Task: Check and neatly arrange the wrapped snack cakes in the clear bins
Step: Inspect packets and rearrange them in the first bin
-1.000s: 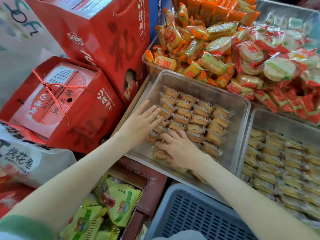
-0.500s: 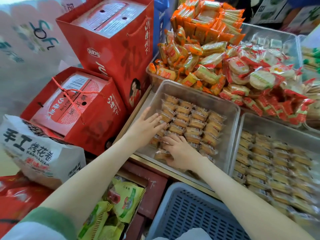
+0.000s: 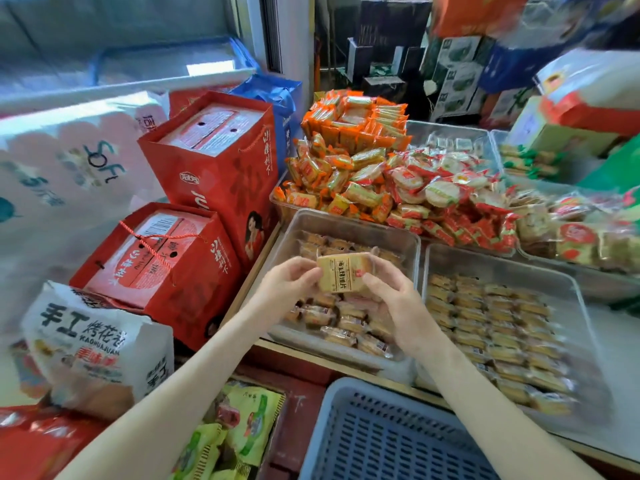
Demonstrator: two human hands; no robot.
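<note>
Fingers [image 3: 309,273] of both hands, reaching past a blue slotted basket [image 3: 381,441], pinched one wrapped snack cake [image 3: 343,273] by its opposite edges. The left hand [image 3: 289,284] and right hand [image 3: 398,303] turned its printed face up toward the eyes, evidently to check the label and seal. The pale, square slab, sealed flat in glossy clear film, was held in the air just above the near clear bin [image 3: 346,220], a rigid, round-cornered plastic tub on the bench [image 3: 311,356]. Below it the other cakes lay in partly ordered rows, looser along the front wall, which suggested the tidying was unfinished. Just beside it on the right, a second clear bin [image 3: 502,263] held similar cakes in tighter lines, though blur left their wrappers hard to read. Two red card gift boxes [image 3: 166,271] with cord handles stood to the left, clear of the work. Behind the bins, orange-wrapped bars [image 3: 353,133] were heaped high, and round crackers [image 3: 440,190] in red-trimmed film spilled next to them.
</note>
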